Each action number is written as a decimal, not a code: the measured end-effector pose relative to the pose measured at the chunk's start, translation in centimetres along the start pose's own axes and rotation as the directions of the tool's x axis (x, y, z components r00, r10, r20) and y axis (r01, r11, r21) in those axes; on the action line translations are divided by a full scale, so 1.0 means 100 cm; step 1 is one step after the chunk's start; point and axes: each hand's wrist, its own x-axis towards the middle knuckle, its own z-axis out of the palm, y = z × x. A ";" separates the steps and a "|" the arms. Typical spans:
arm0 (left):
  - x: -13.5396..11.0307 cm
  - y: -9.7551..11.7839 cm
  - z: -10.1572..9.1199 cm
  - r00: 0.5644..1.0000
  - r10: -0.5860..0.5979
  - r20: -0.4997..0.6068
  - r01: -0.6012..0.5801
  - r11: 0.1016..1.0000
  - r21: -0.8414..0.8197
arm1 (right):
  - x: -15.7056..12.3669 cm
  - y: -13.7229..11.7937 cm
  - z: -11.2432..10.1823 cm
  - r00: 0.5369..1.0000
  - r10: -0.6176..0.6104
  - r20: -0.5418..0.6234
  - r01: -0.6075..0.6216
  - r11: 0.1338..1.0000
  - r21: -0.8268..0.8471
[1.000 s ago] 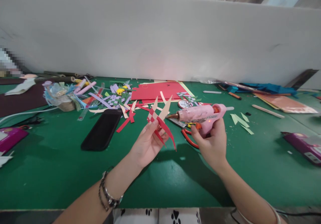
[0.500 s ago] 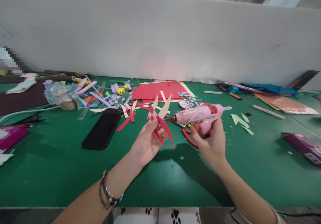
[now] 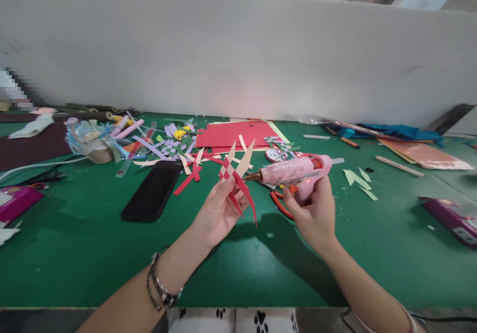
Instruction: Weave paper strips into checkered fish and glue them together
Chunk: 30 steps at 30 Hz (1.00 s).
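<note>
Left hand [image 3: 219, 214] pinching woven red-and-cream paper piece [image 3: 227, 170] at frame centre (likely light, creasing easily; woven middle offering best hold). Right hand [image 3: 316, 217] gripping pink glue gun [image 3: 288, 170], right of centre.

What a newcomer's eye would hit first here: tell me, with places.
First, the pink glue gun in the right hand, its nozzle close to the red-and-cream paper in the left hand. Beyond lie red sheets on the green table, with a black phone to the left.
</note>
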 end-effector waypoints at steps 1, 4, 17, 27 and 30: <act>0.000 0.000 0.000 1.000 0.002 -0.004 -0.002 1.000 -0.001 | 0.000 0.001 0.000 1.000 0.002 0.002 -0.002 1.000 0.001; 0.000 0.001 0.002 0.999 0.012 -0.031 -0.012 1.000 -0.005 | 0.000 0.002 0.000 1.000 0.009 0.018 -0.009 1.000 0.010; 0.001 0.004 -0.001 0.999 0.038 0.001 -0.038 0.999 0.036 | -0.001 0.000 -0.001 1.000 -0.013 0.008 0.013 1.000 -0.016; 0.002 0.003 0.001 1.000 0.019 -0.019 -0.018 0.999 0.030 | -0.001 0.000 -0.002 0.998 -0.051 0.025 0.052 0.998 -0.038; 0.001 0.003 0.000 1.000 0.017 -0.018 -0.016 0.999 0.044 | -0.001 0.001 -0.002 0.998 -0.050 0.028 0.052 0.998 -0.047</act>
